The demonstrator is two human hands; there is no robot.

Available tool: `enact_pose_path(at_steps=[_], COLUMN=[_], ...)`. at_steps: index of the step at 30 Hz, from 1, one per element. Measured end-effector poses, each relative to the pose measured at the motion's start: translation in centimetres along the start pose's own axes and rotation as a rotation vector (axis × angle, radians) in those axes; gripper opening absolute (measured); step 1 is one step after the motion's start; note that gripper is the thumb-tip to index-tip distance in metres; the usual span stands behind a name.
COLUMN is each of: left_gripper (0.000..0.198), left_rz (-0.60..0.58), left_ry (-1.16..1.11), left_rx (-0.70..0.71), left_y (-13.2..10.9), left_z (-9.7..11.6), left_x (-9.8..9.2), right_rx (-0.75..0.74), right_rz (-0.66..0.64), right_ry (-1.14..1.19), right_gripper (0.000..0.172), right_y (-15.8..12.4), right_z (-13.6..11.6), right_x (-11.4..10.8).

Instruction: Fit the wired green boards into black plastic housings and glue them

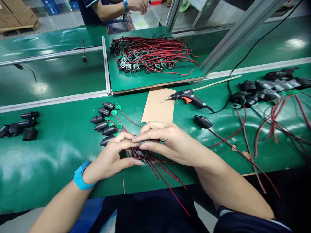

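Observation:
Between my two hands is a round black part, its end with a red-and-black pattern facing up towards me. My left hand grips it from the left, thumb below and fingers above. My right hand pinches its top right edge with thumb and fingertips. Thin red wires fan out on the bench under and beyond the hands; which one belongs to the part I cannot tell. Just behind my left hand lies a row of black cylindrical housings with green discs on red wires.
A glue gun rests by a cardboard piece. Behind, a green board carries many red-wired parts. More black housings lie left and right. Another person's hand is across the bench. A metal post slants up.

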State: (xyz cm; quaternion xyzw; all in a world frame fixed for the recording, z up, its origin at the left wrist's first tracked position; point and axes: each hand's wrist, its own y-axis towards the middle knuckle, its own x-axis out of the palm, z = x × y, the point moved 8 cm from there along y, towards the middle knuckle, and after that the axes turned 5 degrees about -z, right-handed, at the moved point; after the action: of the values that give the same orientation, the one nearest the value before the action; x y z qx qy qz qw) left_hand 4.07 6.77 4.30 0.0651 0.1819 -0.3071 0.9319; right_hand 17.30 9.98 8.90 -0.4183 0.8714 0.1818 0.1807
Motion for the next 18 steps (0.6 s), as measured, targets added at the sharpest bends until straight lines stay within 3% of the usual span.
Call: enact_pose_path(at_steps=[6,10,13,18], left_gripper=[0.039,0.042,0.042,0.033], left_rz=[0.016,0.068,0.089,0.131], left_ry=[0.070,0.251,0.356,0.474], left_rx=[0.078,0.152,0.179,0.017], left_y=[-0.3,-1.8,-3.8,-6.3], left_z=[0.8,3.7,4.8,1.0], left_x=[-0.6,-0.3,1.1,3.9], right_rx=[0.119,0.152,0.174,0.190], right_rz=[-0.046,-0.110,-0.160,-0.287], right_ry=[-0.028,-0.048,-0.031,-0.030], right_gripper=[0.024,0.033,0.044,0.049], right_y=[-1.7,-3.7,-4.8,-4.7], right_z=[0.8,0.5,0.4,1.6], right_x=[-0.5,0.9,2.5,5.2])
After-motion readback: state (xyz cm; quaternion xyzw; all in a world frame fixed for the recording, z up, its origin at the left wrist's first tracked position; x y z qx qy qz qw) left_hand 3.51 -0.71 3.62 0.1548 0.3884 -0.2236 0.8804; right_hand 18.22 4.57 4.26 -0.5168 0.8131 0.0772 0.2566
